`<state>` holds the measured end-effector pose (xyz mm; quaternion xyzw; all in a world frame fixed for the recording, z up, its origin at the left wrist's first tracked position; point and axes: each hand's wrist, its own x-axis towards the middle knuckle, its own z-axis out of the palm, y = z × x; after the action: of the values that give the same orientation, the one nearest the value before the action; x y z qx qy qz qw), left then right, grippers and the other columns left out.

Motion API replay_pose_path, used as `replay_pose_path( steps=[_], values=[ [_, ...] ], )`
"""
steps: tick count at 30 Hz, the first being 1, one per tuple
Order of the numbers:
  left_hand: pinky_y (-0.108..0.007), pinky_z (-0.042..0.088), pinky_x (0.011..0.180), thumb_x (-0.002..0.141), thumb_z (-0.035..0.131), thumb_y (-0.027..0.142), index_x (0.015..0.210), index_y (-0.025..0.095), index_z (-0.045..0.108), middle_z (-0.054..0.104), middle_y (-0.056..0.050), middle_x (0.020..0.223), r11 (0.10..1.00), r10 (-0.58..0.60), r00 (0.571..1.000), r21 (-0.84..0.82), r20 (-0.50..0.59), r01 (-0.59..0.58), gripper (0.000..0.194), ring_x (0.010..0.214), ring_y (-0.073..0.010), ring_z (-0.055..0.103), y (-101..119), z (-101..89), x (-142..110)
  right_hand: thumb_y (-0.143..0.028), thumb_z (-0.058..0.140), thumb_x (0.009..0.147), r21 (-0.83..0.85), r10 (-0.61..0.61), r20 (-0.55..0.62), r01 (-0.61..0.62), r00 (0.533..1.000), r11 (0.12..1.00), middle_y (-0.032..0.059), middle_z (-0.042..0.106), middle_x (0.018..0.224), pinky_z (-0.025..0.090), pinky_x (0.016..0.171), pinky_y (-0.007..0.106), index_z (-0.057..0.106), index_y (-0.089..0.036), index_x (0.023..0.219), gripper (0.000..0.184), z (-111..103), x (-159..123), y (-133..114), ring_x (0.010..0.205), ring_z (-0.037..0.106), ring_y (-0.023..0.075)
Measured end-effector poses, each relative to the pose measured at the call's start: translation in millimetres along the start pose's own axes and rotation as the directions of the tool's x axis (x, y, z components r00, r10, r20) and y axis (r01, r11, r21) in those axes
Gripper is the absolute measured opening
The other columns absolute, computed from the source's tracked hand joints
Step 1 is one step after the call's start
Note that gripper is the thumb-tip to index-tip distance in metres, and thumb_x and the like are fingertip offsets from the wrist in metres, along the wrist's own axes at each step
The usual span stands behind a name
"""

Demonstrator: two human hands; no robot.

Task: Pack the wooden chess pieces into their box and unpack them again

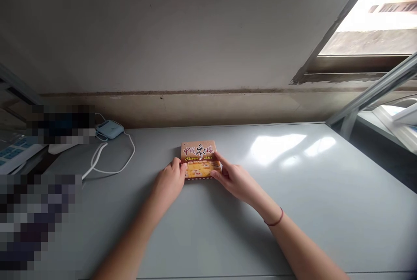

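A small Chinese chess box (199, 158), orange and brown with printed lettering and a picture of game pieces, is near the middle of the grey table. My left hand (169, 179) grips its left side, fingers curled along the edge and thumb at the lower corner. On the opposite side my right hand (236, 179) holds the box, with the index finger along the upper right edge and the thumb on the lower right of the cover. Whether the box rests on the table or is slightly raised I cannot tell. A thin dark red band circles my right wrist.
The grey table (325, 193) reaches to the wall (169, 32). At the back left lie a light blue device (110, 129) and a looping white cable (132, 152). A power strip (19, 152) is at the far left. Metal bars (374, 89) slant beside the window on the right.
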<state>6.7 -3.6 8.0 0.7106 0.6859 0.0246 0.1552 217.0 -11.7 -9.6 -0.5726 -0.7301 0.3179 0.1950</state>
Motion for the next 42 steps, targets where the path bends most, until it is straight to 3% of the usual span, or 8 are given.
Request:
replay_pose_path(
  steps=[4, 7, 11, 13, 16, 21, 30, 42],
  values=[
    [-0.025, 0.042, 0.064, 0.097, 0.037, 0.036, 0.099, 0.023, 0.053, 0.071, -0.004, 0.092, 0.991, 0.007, 0.999, -0.136, -0.034, -0.012, 0.021, 0.082, -0.0200, 0.067, -14.7, -5.6, 7.2, -0.053, 0.043, 0.089, 0.172, 0.031, -0.021, -0.027, 0.999, 0.985, 0.0001, 0.058, 0.063, 0.035, 0.050, 0.026, 0.044, -0.019, 0.139, 0.061, -9.7, 1.9, 4.5, 0.054, 0.050, 0.0150],
    [-0.024, 0.040, 0.062, 0.097, 0.033, 0.035, 0.095, 0.024, 0.057, 0.072, -0.001, 0.087, 0.995, -0.018, 0.991, -0.095, -0.134, 0.005, 0.027, 0.077, -0.0187, 0.066, -29.0, -15.0, 24.8, -0.054, 0.043, 0.088, 0.221, 0.132, -0.146, -0.098, 0.980, 0.970, 0.0008, 0.060, 0.067, 0.038, 0.053, 0.026, 0.056, -0.020, 0.121, 0.050, -19.9, 12.7, 12.9, 0.057, 0.054, 0.0150],
    [-0.026, 0.035, 0.059, 0.094, 0.037, 0.030, 0.079, 0.023, 0.061, 0.071, -0.004, 0.084, 0.999, -0.013, 0.972, -0.036, -0.235, 0.005, 0.029, 0.076, -0.0203, 0.064, -36.4, -20.2, 61.3, -0.036, 0.044, 0.089, -0.096, 0.072, -0.315, -0.107, 0.946, 0.990, 0.0029, 0.063, 0.073, 0.035, 0.056, 0.025, 0.062, -0.020, 0.088, 0.025, -25.1, 46.5, 24.9, 0.063, 0.054, 0.0144],
    [-0.026, 0.032, 0.059, 0.093, 0.038, 0.031, 0.077, 0.021, 0.062, 0.071, -0.006, 0.083, 1.000, -0.019, 0.955, -0.018, -0.297, 0.015, 0.031, 0.077, -0.0206, 0.063, -35.5, -16.5, 77.9, -0.028, 0.043, 0.088, -0.276, 0.010, -0.369, -0.120, 0.929, 0.954, 0.0045, 0.064, 0.078, 0.031, 0.056, 0.024, 0.060, -0.019, 0.080, 0.021, -23.1, 65.3, 29.3, 0.066, 0.053, 0.0143],
    [-0.026, 0.030, 0.058, 0.093, 0.038, 0.030, 0.076, 0.020, 0.063, 0.070, -0.007, 0.081, 0.999, -0.047, 0.933, -0.007, -0.357, 0.047, 0.032, 0.074, -0.0197, 0.063, -35.1, -4.9, 93.7, -0.025, 0.043, 0.089, -0.361, 0.013, -0.412, -0.176, 0.911, 0.916, 0.0054, 0.063, 0.076, 0.024, 0.053, 0.025, 0.057, -0.019, 0.076, 0.020, -17.6, 84.0, 35.3, 0.062, 0.050, 0.0142],
    [-0.026, 0.027, 0.057, 0.091, 0.044, 0.032, 0.077, 0.022, 0.063, 0.071, -0.005, 0.080, 1.000, -0.028, 0.922, 0.002, -0.385, 0.031, 0.026, 0.071, -0.0183, 0.061, -42.2, 11.2, 100.8, -0.027, 0.044, 0.089, -0.383, 0.026, -0.406, -0.196, 0.913, 0.903, 0.0030, 0.060, 0.067, 0.018, 0.052, 0.026, 0.057, -0.020, 0.076, 0.019, -12.8, 86.7, 44.5, 0.054, 0.043, 0.0131],
    [-0.026, 0.033, 0.062, 0.089, 0.046, 0.029, 0.071, 0.021, 0.061, 0.067, -0.003, 0.076, 0.997, 0.064, 0.901, -0.002, -0.430, -0.072, 0.025, 0.073, -0.0166, 0.059, -50.2, 14.4, 97.4, -0.025, 0.043, 0.085, -0.379, 0.046, -0.429, -0.226, 0.902, 0.897, 0.0025, 0.057, 0.059, 0.016, 0.052, 0.027, 0.051, -0.020, 0.065, 0.022, -9.2, 88.5, 41.9, 0.051, 0.040, 0.0133],
    [-0.026, 0.037, 0.068, 0.088, 0.048, 0.028, 0.072, 0.020, 0.062, 0.064, -0.003, 0.075, 0.992, 0.111, 0.897, -0.005, -0.428, -0.125, 0.023, 0.075, -0.0168, 0.057, -51.7, 15.1, 94.3, -0.028, 0.044, 0.083, -0.300, -0.078, -0.361, -0.037, 0.929, 0.953, 0.0008, 0.057, 0.064, 0.027, 0.054, 0.024, 0.048, -0.021, 0.065, 0.020, -17.3, 77.1, 54.7, 0.057, 0.044, 0.0134]
  ],
)
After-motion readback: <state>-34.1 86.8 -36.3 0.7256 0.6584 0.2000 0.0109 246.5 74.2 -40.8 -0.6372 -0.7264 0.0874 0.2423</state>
